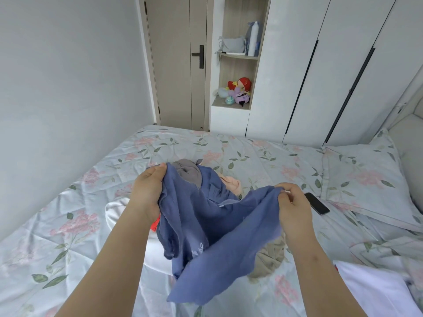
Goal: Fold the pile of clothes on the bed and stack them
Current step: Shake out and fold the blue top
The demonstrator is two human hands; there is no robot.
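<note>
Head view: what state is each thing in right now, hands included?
blue garment, unfolded, held above the bed
left hand, gripping one edge of it
right hand, pinching another edge
pile of clothes, unfolded, heaped on the bed
door, closed
wardrobe doors, closed
phone, screen dark, lying flat

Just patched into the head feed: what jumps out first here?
A blue garment is held up mid-frame, the left hand and right hand each gripping an edge. Beneath it the clothes pile lies unfolded on the floral bed. A black phone lies beside the pillow at right.
</note>
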